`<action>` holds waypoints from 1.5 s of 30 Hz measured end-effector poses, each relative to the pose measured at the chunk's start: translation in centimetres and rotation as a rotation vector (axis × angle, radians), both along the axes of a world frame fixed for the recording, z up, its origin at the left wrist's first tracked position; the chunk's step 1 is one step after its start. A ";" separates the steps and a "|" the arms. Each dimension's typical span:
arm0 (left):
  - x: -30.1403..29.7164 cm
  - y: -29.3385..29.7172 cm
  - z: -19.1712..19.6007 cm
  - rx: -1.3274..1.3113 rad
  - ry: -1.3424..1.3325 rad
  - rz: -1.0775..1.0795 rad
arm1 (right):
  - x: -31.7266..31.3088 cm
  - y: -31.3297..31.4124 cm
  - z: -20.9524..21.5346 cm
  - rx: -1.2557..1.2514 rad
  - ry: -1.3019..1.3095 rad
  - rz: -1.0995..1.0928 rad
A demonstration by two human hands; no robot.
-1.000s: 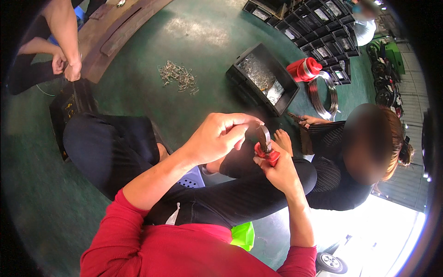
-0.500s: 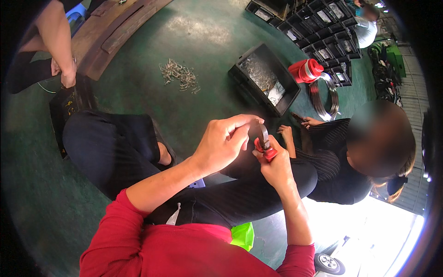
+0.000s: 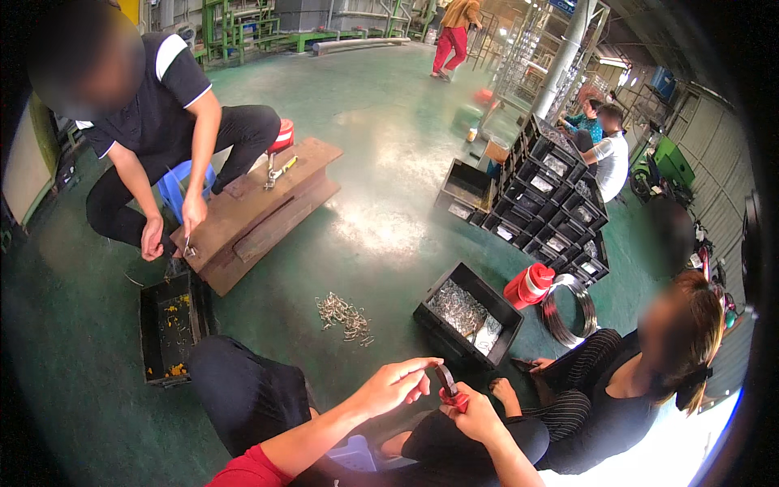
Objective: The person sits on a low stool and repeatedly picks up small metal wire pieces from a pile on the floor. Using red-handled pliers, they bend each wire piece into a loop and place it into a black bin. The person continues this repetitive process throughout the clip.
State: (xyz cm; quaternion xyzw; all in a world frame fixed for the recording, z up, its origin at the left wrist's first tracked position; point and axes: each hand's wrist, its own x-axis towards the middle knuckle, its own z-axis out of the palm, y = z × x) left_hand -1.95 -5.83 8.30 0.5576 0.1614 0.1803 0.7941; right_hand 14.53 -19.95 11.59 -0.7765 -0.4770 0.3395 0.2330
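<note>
Pliers with red handles (image 3: 457, 400) and dark jaws sit in my right hand (image 3: 479, 417), whose fingers are wrapped round the handles. The jaws point up and toward my left hand (image 3: 396, 388). My left index finger reaches to the tip of the jaws, and the other fingers curl in. Anything small between those fingers is too small to make out. Beyond my hands, a loose pile of small bent metal wire pieces (image 3: 344, 318) lies on the green floor. Right of the pile stands a black crate (image 3: 469, 315) part filled with similar shiny pieces.
A red jug (image 3: 529, 284) and a wire coil (image 3: 570, 312) stand beyond the crate. A co-worker (image 3: 617, 390) sits close on my right. Another person (image 3: 162, 122) works at a rusty steel beam (image 3: 268, 203) on the left, near a black tray (image 3: 169, 329). Stacked black crates (image 3: 545, 213) stand behind.
My view has tilted up, so more of the workshop shows and my hands appear lower in the picture. The pliers stay in my right hand, with my left fingertip at the jaws.
</note>
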 end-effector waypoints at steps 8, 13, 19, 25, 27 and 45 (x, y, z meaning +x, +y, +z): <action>1.7 3.0 -3.8 0.234 0.286 0.307 | 4.2 -0.1 -1.7 -0.060 0.062 -0.068; 9.0 6.6 -8.0 0.433 0.433 0.382 | 6.1 -0.4 -1.6 0.041 0.205 -0.254; 23.2 9.2 -7.8 0.688 0.230 0.420 | 9.0 -1.0 -1.9 0.040 0.153 -0.301; 20.3 10.8 -15.7 0.791 0.404 0.271 | 9.7 -2.7 -5.5 -0.033 0.208 -0.437; 16.0 11.5 -20.5 0.868 0.676 0.174 | 9.6 -2.7 -6.0 -0.084 0.212 -0.360; 7.4 19.8 -34.8 1.155 0.915 0.262 | 7.7 0.8 -7.1 -0.465 -0.301 0.266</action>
